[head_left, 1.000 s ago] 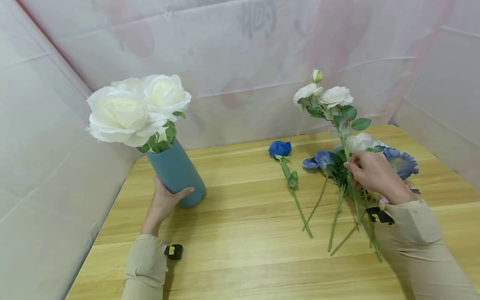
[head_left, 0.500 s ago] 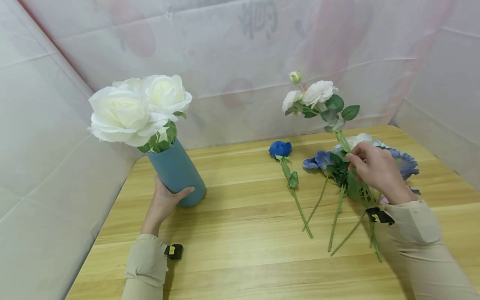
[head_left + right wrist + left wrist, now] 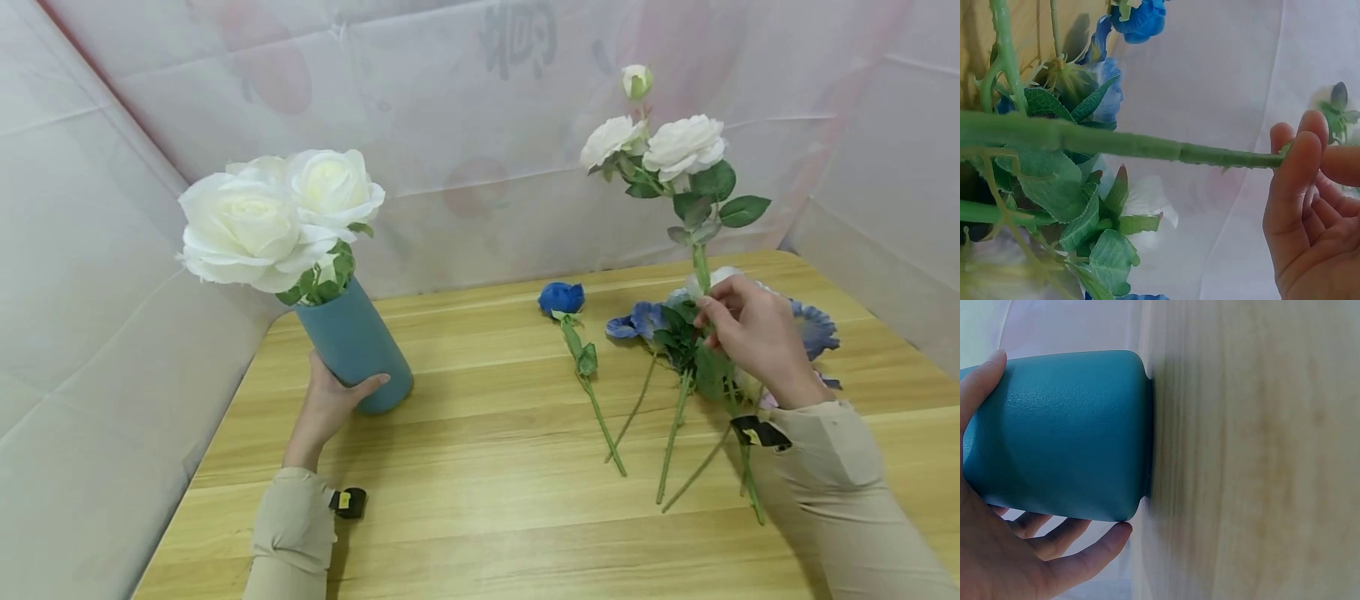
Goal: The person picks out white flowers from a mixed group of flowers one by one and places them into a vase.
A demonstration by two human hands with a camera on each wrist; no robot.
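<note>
On the left of the head view a blue-green vase (image 3: 351, 346) stands on the table, with large white artificial roses (image 3: 251, 221) and green leaves at its mouth. My left hand (image 3: 328, 404) grips its lower part, thumb across the near side; in the left wrist view the fingers lie along the other side of the vase (image 3: 1066, 434). My right hand (image 3: 757, 337) pinches the green stem of a white artificial flower spray (image 3: 682, 150), raised upright with two blooms and a bud. In the right wrist view the stem (image 3: 1129, 144) runs past loose leaves.
Below my right hand lies a pile of artificial flowers with blue-violet petals (image 3: 647, 321), their stems pointing toward me. A single blue rose (image 3: 561, 298) lies left of the pile. White printed cloth (image 3: 465, 125) stands behind the wooden table (image 3: 480, 517).
The white flower spray first tilted left, then rose higher and turned more upright in my right hand. My left hand and the vase have stayed in place.
</note>
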